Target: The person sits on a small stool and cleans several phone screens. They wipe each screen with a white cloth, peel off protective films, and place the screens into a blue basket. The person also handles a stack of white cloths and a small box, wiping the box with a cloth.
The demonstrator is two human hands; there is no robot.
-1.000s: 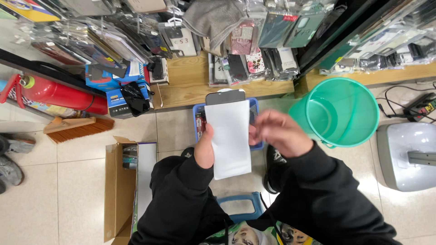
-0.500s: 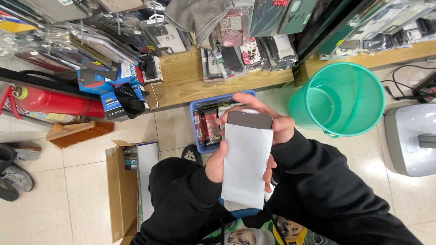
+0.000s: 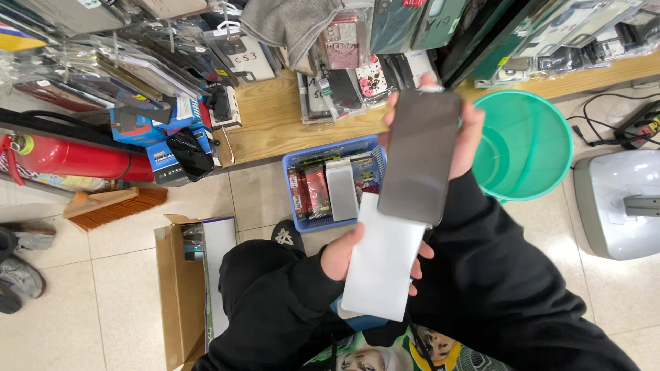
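My left hand point(image 3: 347, 253) grips a flat white sleeve point(image 3: 381, 264) by its left edge, low in the head view. My right hand point(image 3: 464, 134) holds a dark flat panel point(image 3: 419, 158), shaped like a phone screen protector, at its top end. The panel's lower end still overlaps the mouth of the sleeve. Both sleeves of my clothing are black. Beneath the hands sits a blue plastic basket point(image 3: 300, 165) holding several small packaged items.
A turquoise bucket point(image 3: 546, 137) stands right of the basket. A wooden shelf point(image 3: 275, 124) carries hanging phone cases. At left are a red fire extinguisher point(image 3: 75, 159), a hand brush point(image 3: 113, 206) and an open cardboard box point(image 3: 180, 288). A grey appliance point(image 3: 619, 206) sits at right.
My right hand has drawn the dark panel up out of the white sleeve, which my left hand has kept low. The view has shifted slightly.
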